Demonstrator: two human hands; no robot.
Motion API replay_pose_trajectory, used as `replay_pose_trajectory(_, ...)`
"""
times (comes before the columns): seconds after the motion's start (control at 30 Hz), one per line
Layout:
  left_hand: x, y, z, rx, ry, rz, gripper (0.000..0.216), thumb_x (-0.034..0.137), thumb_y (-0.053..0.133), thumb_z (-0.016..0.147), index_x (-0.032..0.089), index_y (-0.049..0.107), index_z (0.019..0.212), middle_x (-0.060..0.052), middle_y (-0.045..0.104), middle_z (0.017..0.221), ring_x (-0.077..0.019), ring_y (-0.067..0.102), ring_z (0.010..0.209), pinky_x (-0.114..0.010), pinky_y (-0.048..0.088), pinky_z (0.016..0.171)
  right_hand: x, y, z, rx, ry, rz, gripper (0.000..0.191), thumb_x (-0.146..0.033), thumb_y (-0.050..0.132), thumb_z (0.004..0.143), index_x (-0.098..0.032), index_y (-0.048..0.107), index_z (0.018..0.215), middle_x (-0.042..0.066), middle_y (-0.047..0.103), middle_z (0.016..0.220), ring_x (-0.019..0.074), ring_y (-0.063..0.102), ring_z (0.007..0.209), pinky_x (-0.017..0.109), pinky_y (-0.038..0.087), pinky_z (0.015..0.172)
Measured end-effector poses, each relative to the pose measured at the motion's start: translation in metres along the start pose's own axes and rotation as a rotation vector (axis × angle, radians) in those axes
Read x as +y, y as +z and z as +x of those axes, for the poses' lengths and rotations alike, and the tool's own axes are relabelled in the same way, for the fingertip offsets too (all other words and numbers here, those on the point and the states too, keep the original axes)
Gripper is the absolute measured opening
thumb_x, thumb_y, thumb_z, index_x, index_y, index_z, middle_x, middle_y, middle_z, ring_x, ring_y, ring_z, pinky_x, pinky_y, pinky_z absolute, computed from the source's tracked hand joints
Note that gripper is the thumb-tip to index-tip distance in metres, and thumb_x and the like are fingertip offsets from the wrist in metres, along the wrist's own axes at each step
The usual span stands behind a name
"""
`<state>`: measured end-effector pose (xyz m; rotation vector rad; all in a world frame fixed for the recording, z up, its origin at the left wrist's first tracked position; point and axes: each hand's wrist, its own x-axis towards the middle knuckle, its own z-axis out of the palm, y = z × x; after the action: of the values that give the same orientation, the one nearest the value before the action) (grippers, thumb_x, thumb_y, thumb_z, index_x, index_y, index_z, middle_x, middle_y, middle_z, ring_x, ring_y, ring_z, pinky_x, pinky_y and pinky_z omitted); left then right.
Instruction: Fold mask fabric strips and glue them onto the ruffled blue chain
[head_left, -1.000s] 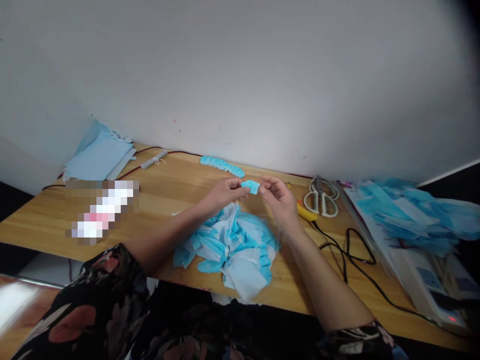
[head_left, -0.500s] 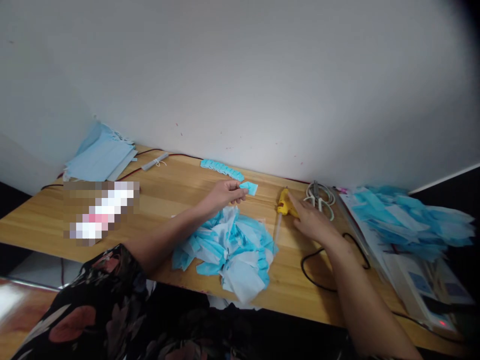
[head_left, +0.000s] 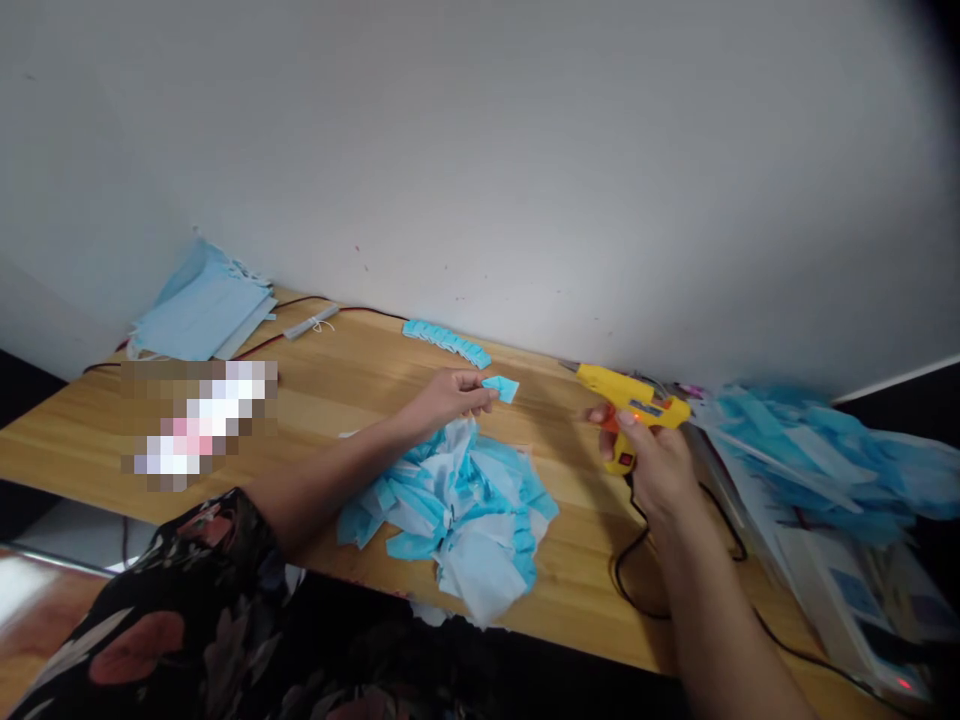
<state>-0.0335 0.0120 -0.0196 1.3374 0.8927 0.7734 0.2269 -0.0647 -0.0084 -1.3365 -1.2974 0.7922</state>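
My left hand (head_left: pixel 450 393) pinches a small folded blue piece (head_left: pixel 501 387) just above the wooden table (head_left: pixel 352 385). My right hand (head_left: pixel 651 462) grips a yellow glue gun (head_left: pixel 628 407) by its handle, lifted off the table with its nozzle aimed left toward the blue piece, a hand's width away. Its black cord (head_left: pixel 637 570) trails down across the table. Below my left hand lies a heap of blue and white cut pieces (head_left: pixel 457 505).
A row of folded blue pieces (head_left: pixel 446 342) lies by the wall. A stack of light blue sheets (head_left: pixel 201 312) and a small grey stick (head_left: pixel 309 322) sit at the far left. More blue material (head_left: pixel 817 450) piles on the right over a flat device (head_left: pixel 862 590).
My right hand let go of the blue piece, reached right to the glue gun on the table, and has lifted it. My left hand keeps the piece almost still.
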Motion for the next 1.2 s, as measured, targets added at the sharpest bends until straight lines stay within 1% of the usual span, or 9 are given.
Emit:
replay_pose_trajectory(0.1,0.001,0.002,-0.001,0.000,-0.021,0.002,0.029,0.040,0.069,0.071,0.014,0.060,0.067,-0.001,0.062,0.066,-0.0084,0.052,0.059,-0.021,0.039,0.056,-0.003,0.012,-0.009,-0.110,0.060,0.129,0.031,-0.052,0.063,0.081,-0.021,0.062,0.081,0.007,0.066,0.080,0.0170,0.060,0.063,0.022,0.038,0.037)
replay_pose_trajectory(0.27,0.002,0.004,-0.001,-0.001,-0.025,0.010,0.027,0.038,0.070,0.071,0.013,0.060,0.067,-0.001,0.061,0.065,-0.0081,0.052,0.058,-0.021,0.039,0.057,0.003,0.018,-0.013,-0.209,0.097,0.152,0.041,-0.059,0.058,0.082,-0.018,0.061,0.077,0.006,0.065,0.079,0.0096,0.047,0.049,0.023,0.040,0.039)
replay_pose_trajectory(0.33,0.002,0.004,-0.001,-0.008,-0.021,0.013,0.025,0.036,0.069,0.072,0.013,0.060,0.066,0.000,0.061,0.064,-0.0081,0.052,0.059,-0.021,0.039,0.058,0.006,0.018,-0.013,-0.230,0.091,0.174,0.039,-0.057,0.059,0.083,-0.019,0.062,0.079,0.005,0.065,0.078,0.0096,0.047,0.049,0.023,0.040,0.039)
replay_pose_trajectory(0.43,0.002,0.004,-0.002,-0.017,-0.023,0.007,0.022,0.033,0.068,0.072,0.013,0.061,0.068,0.000,0.061,0.064,-0.0080,0.052,0.059,-0.022,0.039,0.060,0.009,0.018,-0.013,-0.266,0.092,0.208,0.034,-0.054,0.059,0.084,-0.020,0.064,0.084,0.005,0.064,0.078,0.0123,0.052,0.056,0.022,0.040,0.040)
replay_pose_trajectory(0.53,-0.001,0.004,-0.001,-0.024,-0.012,-0.003,0.022,0.034,0.069,0.071,0.014,0.062,0.068,0.000,0.061,0.064,-0.0078,0.051,0.058,-0.022,0.039,0.059,0.011,0.019,-0.014,-0.301,0.110,0.196,0.037,-0.055,0.059,0.084,-0.019,0.066,0.085,0.006,0.064,0.076,0.0126,0.050,0.056,0.023,0.040,0.041)
replay_pose_trajectory(0.67,-0.002,0.003,-0.001,-0.046,0.017,-0.014,0.026,0.038,0.071,0.069,0.014,0.062,0.069,0.001,0.061,0.064,-0.0077,0.050,0.057,-0.022,0.038,0.058,0.010,0.021,-0.014,-0.327,0.121,0.150,0.043,-0.059,0.057,0.083,-0.018,0.066,0.080,0.006,0.063,0.073,0.0114,0.047,0.052,0.024,0.040,0.042)
replay_pose_trajectory(0.77,0.000,0.004,-0.002,-0.054,0.017,-0.011,0.029,0.041,0.074,0.066,0.014,0.063,0.068,0.001,0.061,0.063,-0.0079,0.050,0.057,-0.022,0.038,0.059,0.010,0.021,-0.014,-0.349,0.113,0.154,0.043,-0.058,0.055,0.085,-0.018,0.063,0.074,0.005,0.061,0.071,0.0098,0.046,0.050,0.024,0.039,0.042)
replay_pose_trajectory(0.9,0.003,0.004,-0.003,-0.050,0.015,-0.009,0.032,0.043,0.075,0.065,0.014,0.062,0.066,0.001,0.060,0.062,-0.0080,0.050,0.057,-0.022,0.038,0.059,0.010,0.020,-0.015,-0.348,0.114,0.157,0.041,-0.057,0.055,0.086,-0.018,0.061,0.072,0.003,0.058,0.069,0.0091,0.045,0.049,0.023,0.038,0.043)
replay_pose_trajectory(1.2,-0.001,0.003,-0.002,-0.058,0.035,-0.024,0.029,0.041,0.073,0.068,0.014,0.062,0.069,0.000,0.060,0.064,-0.0082,0.050,0.058,-0.023,0.037,0.059,0.005,0.023,-0.014,-0.313,0.150,0.138,0.047,-0.064,0.060,0.078,-0.019,0.057,0.065,0.002,0.053,0.061,0.0107,0.045,0.050,0.022,0.038,0.040)
